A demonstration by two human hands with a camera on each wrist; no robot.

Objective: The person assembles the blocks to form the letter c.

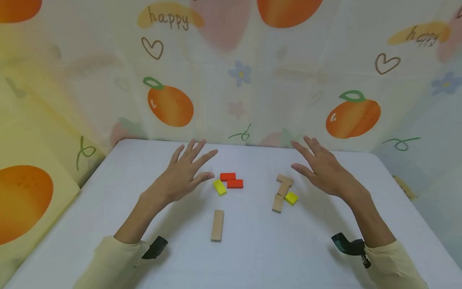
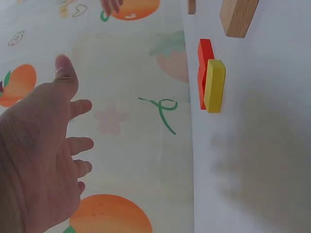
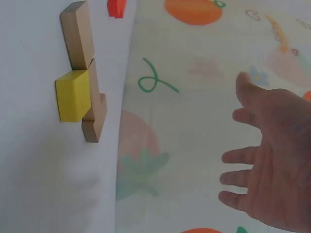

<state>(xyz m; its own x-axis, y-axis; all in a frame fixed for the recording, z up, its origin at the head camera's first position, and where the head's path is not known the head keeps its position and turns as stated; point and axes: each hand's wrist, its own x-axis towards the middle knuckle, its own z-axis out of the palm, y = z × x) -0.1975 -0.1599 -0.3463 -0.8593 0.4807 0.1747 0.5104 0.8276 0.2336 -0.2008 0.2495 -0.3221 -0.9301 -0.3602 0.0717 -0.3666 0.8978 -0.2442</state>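
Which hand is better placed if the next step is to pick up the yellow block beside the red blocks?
Probably the left hand: it is open, empty and nearer that yellow block; the right hand is nearer the three grouped wooden blocks.

Red blocks (image 1: 235, 184), yellow blocks (image 1: 219, 188), wooden blocks (image 1: 217, 225), mostly in two clusters

A patterned cloth (image 1: 276, 100) (printed oranges (image 1: 171, 105), blue flowers (image 1: 240, 74)) hangs behind a white tabletop (image 1: 260, 249).
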